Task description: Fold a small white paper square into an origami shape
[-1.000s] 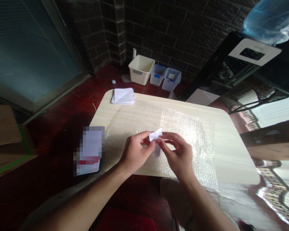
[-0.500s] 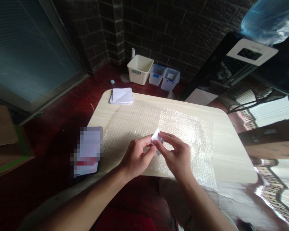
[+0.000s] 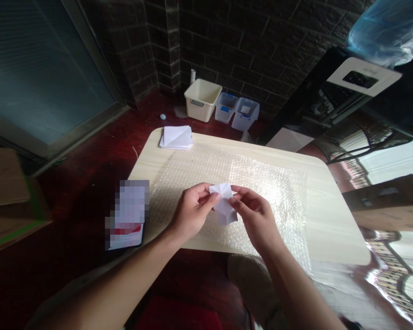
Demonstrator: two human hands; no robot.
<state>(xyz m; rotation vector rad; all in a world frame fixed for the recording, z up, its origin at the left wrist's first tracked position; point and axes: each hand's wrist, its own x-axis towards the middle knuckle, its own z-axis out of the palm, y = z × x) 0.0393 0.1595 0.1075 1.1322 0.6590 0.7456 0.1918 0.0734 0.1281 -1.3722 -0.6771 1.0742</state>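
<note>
A small piece of folded white paper (image 3: 223,204) is held up just above the table between both my hands. My left hand (image 3: 189,215) pinches its left edge with thumb and fingers. My right hand (image 3: 258,217) pinches its right edge. Under them a sheet of clear bubble wrap (image 3: 261,188) covers the middle of the light wooden table (image 3: 330,220). A stack of white paper sheets (image 3: 176,137) lies at the table's far left corner.
A phone (image 3: 127,215) rests at the table's left edge. On the dark red floor beyond stand a cream basket (image 3: 202,99) and two clear plastic boxes (image 3: 237,110). A glass door is at the left, brick wall behind, cardboard at far left.
The paper, bunched small between my fingertips earlier, now hangs opened out wider and longer between both hands. My hands have drawn slightly apart.
</note>
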